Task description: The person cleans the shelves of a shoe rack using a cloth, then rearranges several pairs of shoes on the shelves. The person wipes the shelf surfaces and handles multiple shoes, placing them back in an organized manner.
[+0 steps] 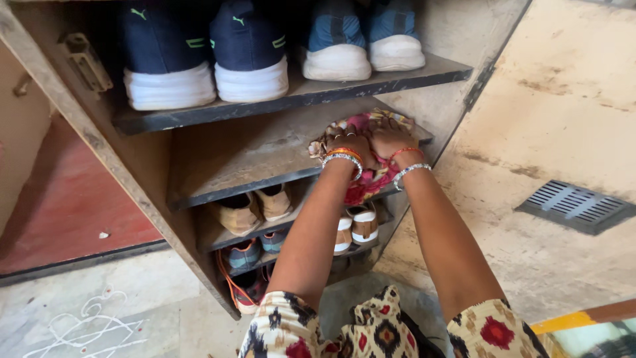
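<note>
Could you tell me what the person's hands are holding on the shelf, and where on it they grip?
Both the left hand and the right hand press down on a bunched pink patterned cloth, on its top, against the bare shelf.

I log a pink and red patterned cloth point(366, 178) on a dark grey shelf point(245, 156). Navy sneakers point(205, 56) with lime-green marks and white soles; blue sneakers point(364, 40), white soles. Tan shoes point(255, 207); white and tan sandals point(356, 227). Silver and orange bangles point(344, 156) at my wrists. My sleeves point(291, 328): cream with black and red print. Grey floor drain grate point(575, 205).
</note>
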